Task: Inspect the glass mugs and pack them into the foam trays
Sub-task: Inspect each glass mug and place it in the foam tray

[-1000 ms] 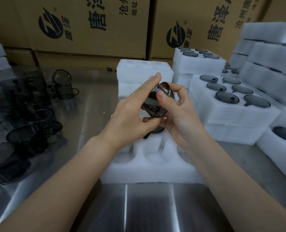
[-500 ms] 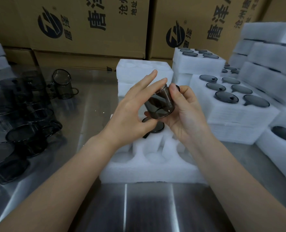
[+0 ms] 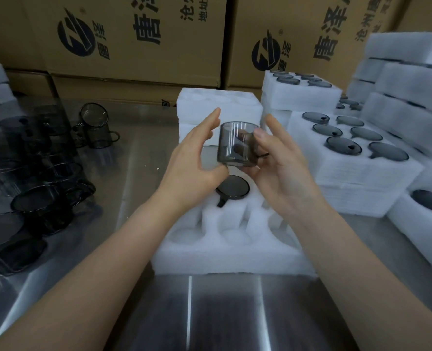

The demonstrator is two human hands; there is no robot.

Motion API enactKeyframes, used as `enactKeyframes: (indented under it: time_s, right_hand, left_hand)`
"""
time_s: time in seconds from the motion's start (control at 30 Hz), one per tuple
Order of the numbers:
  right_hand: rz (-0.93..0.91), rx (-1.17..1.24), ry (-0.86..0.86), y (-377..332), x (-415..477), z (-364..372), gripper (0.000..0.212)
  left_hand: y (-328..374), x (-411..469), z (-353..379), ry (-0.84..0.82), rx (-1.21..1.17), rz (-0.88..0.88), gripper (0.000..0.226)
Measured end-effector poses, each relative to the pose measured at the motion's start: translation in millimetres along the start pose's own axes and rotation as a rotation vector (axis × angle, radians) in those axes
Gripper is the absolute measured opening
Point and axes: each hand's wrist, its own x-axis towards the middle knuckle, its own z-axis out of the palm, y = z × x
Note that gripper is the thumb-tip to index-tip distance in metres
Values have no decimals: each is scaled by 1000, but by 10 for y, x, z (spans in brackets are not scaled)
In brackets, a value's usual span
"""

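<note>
Smoky grey glass mug (image 3: 237, 145) sits upright in the air between both hands, its handle turned toward the right palm. The right hand (image 3: 283, 171) holds it, with the thumb pressed on the near wall just under the rim and the fingers curled round behind and beneath. The left hand (image 3: 194, 163) is spread wide, with its fingers straight and off the glass, and only the thumb meets the mug's lower edge.

Directly below the hands lies a white foam tray (image 3: 225, 249) on the steel tabletop (image 3: 210, 312). A packed mug (image 3: 232, 187) is sunk in one pocket just under the left thumb, and the pockets nearer the wrists show bare foam.

Well out past the left hand stand loose mugs (image 3: 45, 203) in a crowded group. Past the right hand are filled trays (image 3: 356, 173), stacked. Beyond the fingertips rises a foam stack (image 3: 220, 107), with printed cardboard boxes (image 3: 139, 34) behind it.
</note>
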Motion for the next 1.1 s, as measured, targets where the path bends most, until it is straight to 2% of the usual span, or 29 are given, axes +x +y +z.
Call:
enactKeyframes:
  time_s: [0.1, 0.17, 0.23, 0.33, 0.47, 0.53, 0.63, 0.73, 0.87, 1.1]
  right_hand:
    - [-37, 94, 77, -17, -3, -24, 48]
    - [-38, 149, 96, -46, -10, -40, 43]
    - [-47, 155, 103, -73, -22, -51, 45]
    - [-63, 6, 107, -111, -41, -74, 52]
    - [-74, -273, 137, -196, -100, -124, 69]
    - [-117, -525, 186, -210, -150, -171, 63]
    - [-218, -978, 242, -189, -206, -231, 39]
    - [-229, -1290, 260, -175, -182, -323, 40]
    - [-192, -1418, 198, -249, -184, -362, 37]
    - [-56, -1503, 64, -292, -215, -326, 42]
  left_hand:
    - [-47, 58, -1, 100, 127, -182, 44]
    - [-60, 78, 14, 63, 223, -267, 28]
    - [-56, 69, 41, -22, 351, -279, 20]
    - [-58, 64, 53, -72, 485, -262, 18]
    - [-67, 80, 39, -82, 474, -264, 19]
    - [-70, 77, 39, -91, 466, -258, 19]
    - [-80, 76, 37, -86, 450, -258, 20]
    - [-86, 85, 46, -87, 450, -264, 19]
    - [-88, 90, 56, -90, 461, -268, 19]
    - [-99, 99, 59, -87, 470, -268, 19]
